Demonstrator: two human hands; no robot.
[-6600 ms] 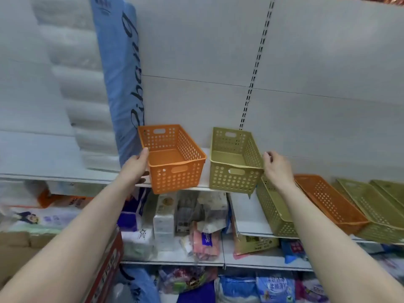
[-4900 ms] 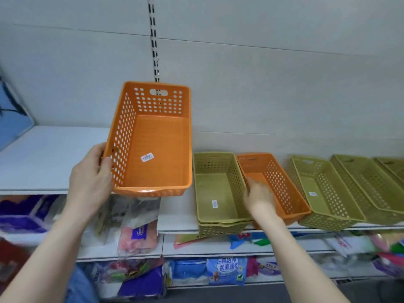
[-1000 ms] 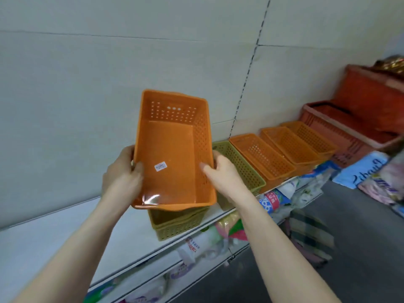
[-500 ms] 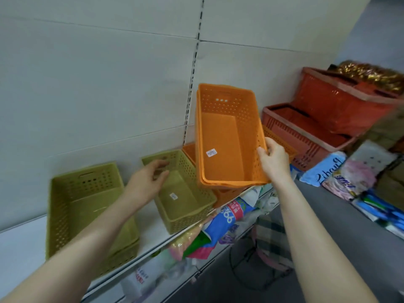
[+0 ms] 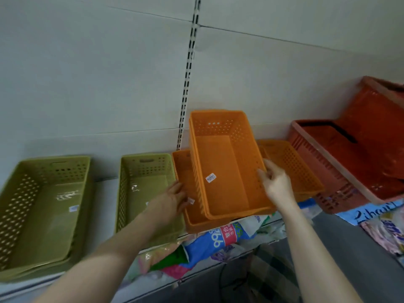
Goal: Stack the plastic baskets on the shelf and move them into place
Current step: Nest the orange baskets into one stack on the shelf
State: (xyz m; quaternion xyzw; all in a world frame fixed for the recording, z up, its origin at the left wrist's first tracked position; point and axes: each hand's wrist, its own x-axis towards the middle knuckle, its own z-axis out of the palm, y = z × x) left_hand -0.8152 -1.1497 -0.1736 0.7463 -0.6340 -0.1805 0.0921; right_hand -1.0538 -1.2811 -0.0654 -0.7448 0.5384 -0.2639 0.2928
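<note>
Beside green baskets (image 5: 140,193), R grip (image 5: 276,185) holds orange stack (image 5: 227,167) w/ L grip (image 5: 175,199).

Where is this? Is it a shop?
Probably a shop. A long white shelf carries rows of matching green baskets and orange baskets, one orange basket has a small price-type sticker, and packaged goods are piled below.

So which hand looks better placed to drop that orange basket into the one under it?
Probably the right hand: it already has a grip on the raised orange basket by its right wall. The left hand rests on the lower orange basket sitting on the shelf, seemingly steadying it.
</note>
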